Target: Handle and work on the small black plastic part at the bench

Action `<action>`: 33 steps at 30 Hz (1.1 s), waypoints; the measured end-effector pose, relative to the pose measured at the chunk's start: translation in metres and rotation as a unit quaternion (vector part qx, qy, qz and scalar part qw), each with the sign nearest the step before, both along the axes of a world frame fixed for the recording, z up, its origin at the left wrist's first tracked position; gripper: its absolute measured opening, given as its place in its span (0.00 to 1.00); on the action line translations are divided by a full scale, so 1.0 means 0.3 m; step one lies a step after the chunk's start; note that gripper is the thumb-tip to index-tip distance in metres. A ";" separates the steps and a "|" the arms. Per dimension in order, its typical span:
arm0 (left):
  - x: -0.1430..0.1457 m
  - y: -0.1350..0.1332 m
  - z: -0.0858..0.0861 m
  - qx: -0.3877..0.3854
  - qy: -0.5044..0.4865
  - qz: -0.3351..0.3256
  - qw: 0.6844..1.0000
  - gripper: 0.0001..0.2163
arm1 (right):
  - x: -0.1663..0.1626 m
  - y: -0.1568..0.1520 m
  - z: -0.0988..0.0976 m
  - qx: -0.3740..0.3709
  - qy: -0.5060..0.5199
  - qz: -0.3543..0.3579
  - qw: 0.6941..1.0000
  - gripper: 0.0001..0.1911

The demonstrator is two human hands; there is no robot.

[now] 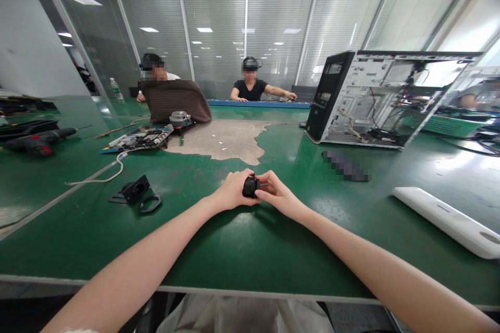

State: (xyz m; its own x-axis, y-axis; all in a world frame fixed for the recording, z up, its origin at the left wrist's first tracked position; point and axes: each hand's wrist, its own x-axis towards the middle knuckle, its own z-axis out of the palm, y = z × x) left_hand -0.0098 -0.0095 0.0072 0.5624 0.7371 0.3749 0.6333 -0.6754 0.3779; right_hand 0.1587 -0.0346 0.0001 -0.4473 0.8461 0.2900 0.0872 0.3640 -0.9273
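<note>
Just above the green table, in the middle of the head view, a small black cylindrical part [250, 187] is held between both hands. My left hand [232, 190] wraps its fingers around the part from the left. From the right, my right hand [276, 195] pinches its edge with thumb and fingers. The part's exact kind cannot be made out. To the left on the table lie a black bracket with a round hole [136, 189] and a black ring [150, 204].
An open computer case [375, 101] stands at the back right. A white elongated device [445, 218] lies at the right. Circuit boards [142, 138], a power drill [39, 141] and a brown cloth-like piece [175, 100] are on the left. Two people sit across the table.
</note>
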 end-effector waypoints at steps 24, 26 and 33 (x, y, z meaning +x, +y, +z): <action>0.000 0.005 -0.006 0.011 -0.003 -0.002 1.000 0.25 | -0.001 0.003 -0.005 0.010 -0.018 -0.041 0.999 0.13; -0.002 0.005 -0.005 0.012 -0.001 -0.005 1.000 0.26 | 0.000 0.004 -0.004 0.001 -0.020 -0.037 0.999 0.14; 0.000 0.007 -0.010 0.015 0.003 -0.002 1.000 0.25 | 0.001 -0.002 -0.007 -0.004 0.011 -0.010 1.000 0.11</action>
